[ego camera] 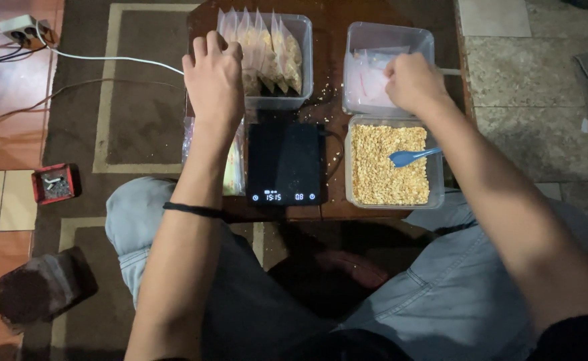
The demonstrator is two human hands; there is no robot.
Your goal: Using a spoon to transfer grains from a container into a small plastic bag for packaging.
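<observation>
My left hand (pixel 212 79) rests palm down at the left rim of a clear tub (pixel 305 63) packed with several filled, sealed plastic bags (pixel 267 50) of yellowish crumbs; whether it grips a bag is hidden. My right hand (pixel 411 81) reaches into a second clear tub (pixel 391 37) holding empty plastic bags (pixel 367 80), its fingers curled on them. In front sits a black digital scale (pixel 284 162) with nothing on it. To its right a clear tub (pixel 349 160) holds loose yellow crumbs with a blue plastic spoon (pixel 409 157) lying in them.
All of it stands on a small dark wooden table (pixel 330 113) with scattered crumbs, above my crossed legs. A brown rug (pixel 133 120) lies beneath. At left are a power strip (pixel 21 30) with cables, a small red box (pixel 54 183) and a dark object (pixel 40 287).
</observation>
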